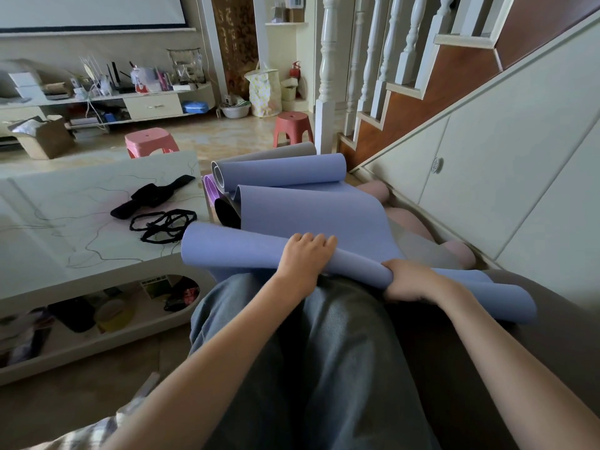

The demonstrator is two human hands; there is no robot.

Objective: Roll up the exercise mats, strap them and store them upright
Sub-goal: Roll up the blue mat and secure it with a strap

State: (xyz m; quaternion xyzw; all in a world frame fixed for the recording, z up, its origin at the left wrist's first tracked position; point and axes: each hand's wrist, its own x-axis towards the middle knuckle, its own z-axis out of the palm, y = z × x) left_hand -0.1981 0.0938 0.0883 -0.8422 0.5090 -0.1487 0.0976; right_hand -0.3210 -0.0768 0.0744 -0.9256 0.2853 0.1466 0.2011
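Observation:
A blue-violet exercise mat [311,209] lies across my lap, its near end curled into a loose roll [233,246]. My left hand [306,256] presses on top of that roll with fingers curled over it. My right hand [407,280] grips the roll's right part from the side. The mat's far end [282,172] curls up beyond my knees, over a grey mat [279,151]. A purple rolled mat [211,190] and a black one [227,212] show their ends beneath it. Black straps [152,196] and black cords [162,224] lie on the white table.
The low white table [65,222] stands at my left, with clutter on its lower shelf. Pink cushions [409,222] lie to the right against the white stair panel [506,170]. Two plastic stools [149,141] [292,126] stand on the floor ahead.

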